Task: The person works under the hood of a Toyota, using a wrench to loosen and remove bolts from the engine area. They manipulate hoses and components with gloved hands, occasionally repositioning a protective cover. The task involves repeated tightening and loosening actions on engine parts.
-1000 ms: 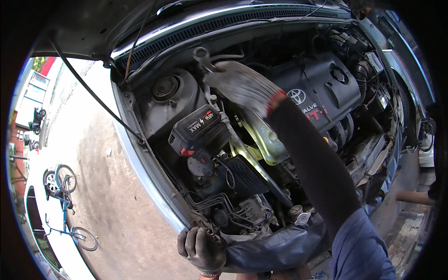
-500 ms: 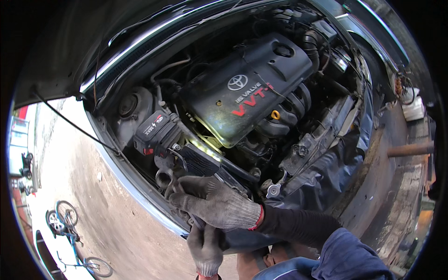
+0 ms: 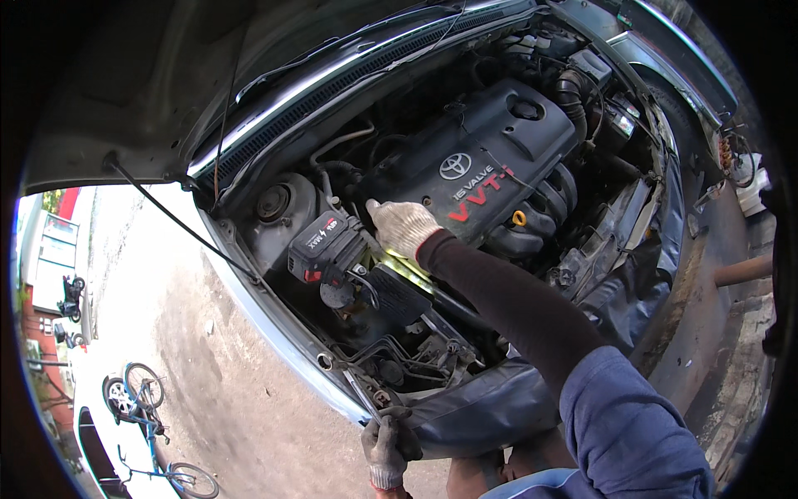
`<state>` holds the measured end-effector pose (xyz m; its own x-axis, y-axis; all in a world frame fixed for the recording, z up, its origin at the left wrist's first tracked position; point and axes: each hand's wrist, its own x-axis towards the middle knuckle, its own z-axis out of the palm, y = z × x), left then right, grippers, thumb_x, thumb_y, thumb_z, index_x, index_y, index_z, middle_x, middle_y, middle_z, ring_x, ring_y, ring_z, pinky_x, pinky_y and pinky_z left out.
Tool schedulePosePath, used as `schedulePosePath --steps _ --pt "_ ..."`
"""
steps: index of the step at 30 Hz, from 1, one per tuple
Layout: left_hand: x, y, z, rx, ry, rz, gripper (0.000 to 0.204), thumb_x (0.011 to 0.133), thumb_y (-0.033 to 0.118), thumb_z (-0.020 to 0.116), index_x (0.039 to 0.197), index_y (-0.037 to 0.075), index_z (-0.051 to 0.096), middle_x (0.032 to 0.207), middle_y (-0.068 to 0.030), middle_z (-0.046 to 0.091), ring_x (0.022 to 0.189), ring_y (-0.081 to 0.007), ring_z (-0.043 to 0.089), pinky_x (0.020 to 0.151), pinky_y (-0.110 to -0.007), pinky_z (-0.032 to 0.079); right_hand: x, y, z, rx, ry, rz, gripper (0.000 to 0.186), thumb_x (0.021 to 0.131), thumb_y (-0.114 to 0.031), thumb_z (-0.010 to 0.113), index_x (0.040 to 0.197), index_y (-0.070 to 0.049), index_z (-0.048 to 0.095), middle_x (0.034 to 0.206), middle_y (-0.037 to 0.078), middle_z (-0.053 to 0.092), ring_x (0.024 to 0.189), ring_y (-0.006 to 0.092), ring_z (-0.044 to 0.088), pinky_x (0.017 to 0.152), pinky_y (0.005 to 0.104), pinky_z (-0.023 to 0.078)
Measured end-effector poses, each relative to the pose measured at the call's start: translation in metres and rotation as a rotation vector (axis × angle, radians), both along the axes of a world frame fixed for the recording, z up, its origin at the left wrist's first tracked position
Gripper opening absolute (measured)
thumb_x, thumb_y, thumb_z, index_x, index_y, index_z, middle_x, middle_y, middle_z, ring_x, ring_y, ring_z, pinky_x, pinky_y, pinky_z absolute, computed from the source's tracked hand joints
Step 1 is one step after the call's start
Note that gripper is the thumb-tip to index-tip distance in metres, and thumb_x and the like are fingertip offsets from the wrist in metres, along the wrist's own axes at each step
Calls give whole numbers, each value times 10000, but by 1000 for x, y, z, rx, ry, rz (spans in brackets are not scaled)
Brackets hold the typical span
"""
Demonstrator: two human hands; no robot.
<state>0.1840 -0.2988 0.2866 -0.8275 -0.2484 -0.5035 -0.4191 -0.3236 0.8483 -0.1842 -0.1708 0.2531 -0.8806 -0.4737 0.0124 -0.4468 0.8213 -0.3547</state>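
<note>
My left hand [image 3: 386, 449], in a grey work glove, is closed round the lower end of a long ring wrench [image 3: 359, 392]. The wrench slants up to the left over the car's front corner. My right hand [image 3: 403, 229], in a pale knit glove, reaches across to the near left edge of the black engine cover [image 3: 490, 158]. Its fingers point down and are mostly hidden behind the hand. Beside it a black and red battery pack [image 3: 320, 245] lies in the engine bay, and a yellowish light shines just below the glove.
The raised hood [image 3: 125, 108] stands over the bay at upper left, held by a thin prop rod [image 3: 183, 233]. A dark sheet [image 3: 490, 407] drapes the front edge. A bicycle [image 3: 150, 424] stands on the ground at left. A rusty pipe [image 3: 744, 270] juts in at right.
My right hand has left the wrench by my left hand and moved up and away to the engine cover. The left hand keeps the wrench, whose ring end now shows clear.
</note>
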Motion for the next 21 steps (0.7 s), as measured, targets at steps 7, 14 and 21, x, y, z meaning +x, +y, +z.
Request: schedulePosePath --steps 7,14,21 --pt "7 -5 -9 183 30 109 480 1106 399 521 1149 -57 663 555 -23 467 387 -136 421 375 -330 339 -31 -18 -5 260 31 223 249 977 -173 568 1127 -30 708 943 150 783 944 331 776 769 476 621" --pt "5 0 -7 137 -13 117 491 1112 410 497 1157 -52 658 562 -10 440 390 -129 408 375 -325 336 -39 -13 -12 309 160 303 262 992 -242 567 985 -95 784 947 114 786 963 315 772 812 460 609" --pt "23 -9 -35 187 -157 221 416 1074 359 612 1270 3 698 731 -37 618 602 -172 579 526 -322 478 -57 -29 -65 -70 141 340 114 874 -124 671 898 -90 777 961 27 757 892 176 723 793 327 554"
